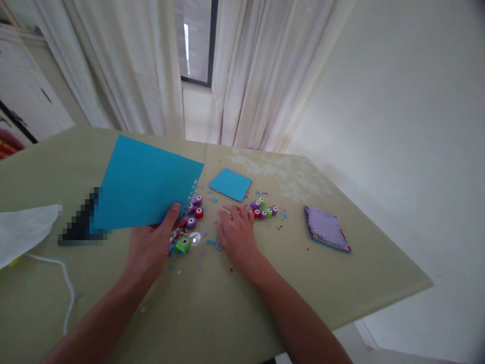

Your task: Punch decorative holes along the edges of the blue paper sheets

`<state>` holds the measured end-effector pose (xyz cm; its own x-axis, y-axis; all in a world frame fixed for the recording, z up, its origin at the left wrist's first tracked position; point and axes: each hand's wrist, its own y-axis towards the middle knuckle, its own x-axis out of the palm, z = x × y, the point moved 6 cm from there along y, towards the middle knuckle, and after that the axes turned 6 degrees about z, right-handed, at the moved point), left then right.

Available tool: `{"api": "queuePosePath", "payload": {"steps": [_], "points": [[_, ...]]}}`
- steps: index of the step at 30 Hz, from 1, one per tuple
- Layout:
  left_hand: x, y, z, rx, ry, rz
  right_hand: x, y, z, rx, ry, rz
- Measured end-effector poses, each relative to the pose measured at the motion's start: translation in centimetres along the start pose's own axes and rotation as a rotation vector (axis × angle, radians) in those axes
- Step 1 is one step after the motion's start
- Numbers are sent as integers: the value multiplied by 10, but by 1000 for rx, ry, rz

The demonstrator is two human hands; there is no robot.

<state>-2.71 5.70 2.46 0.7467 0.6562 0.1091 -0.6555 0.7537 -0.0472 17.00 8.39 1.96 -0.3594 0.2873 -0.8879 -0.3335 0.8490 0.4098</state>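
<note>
My left hand (151, 247) grips a blue sheet of paper (147, 182) by its lower right part, thumb on top. A row of small punched holes runs along the sheet's right edge. Palm down on the table, my right hand (238, 232) has its fingers bent and slightly apart, touching or nearly touching small craft punches (264, 214) in purple, red and green. What lies under its fingertips is hidden. Between the hands sit more punches, including a green one (183, 244) and a red one (199, 213), among scattered confetti (214, 243).
A smaller blue paper stack (231, 184) lies beyond my right hand. To the right rests a stack of lilac, red and blue squares (328, 229) with punched edges. On the left are a white sheet (26, 230), a white cord (68, 283) and a pixelated dark object (81, 227).
</note>
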Motion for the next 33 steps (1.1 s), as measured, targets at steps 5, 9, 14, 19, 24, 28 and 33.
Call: {"api": "queuePosePath", "payload": {"steps": [5,9,14,19,24,28,33], "points": [[-1,-4,4,-35,189,-32,0,-15,-52,-401,244,-146],[-2,-3,3,-54,178,-29,10,-21,-60,-448,232,-211],[0,-5,7,-33,231,-32,18,-10,-39,-319,126,-208],[-1,-7,9,-7,255,-53,16,1,-19,-173,23,-164],[0,-7,7,22,219,-73,10,-1,-12,-59,-6,-150],[2,-11,9,-3,216,-92,9,-1,-7,41,207,-90],[3,-11,0,-19,196,-150,4,7,18,343,805,121]]}}
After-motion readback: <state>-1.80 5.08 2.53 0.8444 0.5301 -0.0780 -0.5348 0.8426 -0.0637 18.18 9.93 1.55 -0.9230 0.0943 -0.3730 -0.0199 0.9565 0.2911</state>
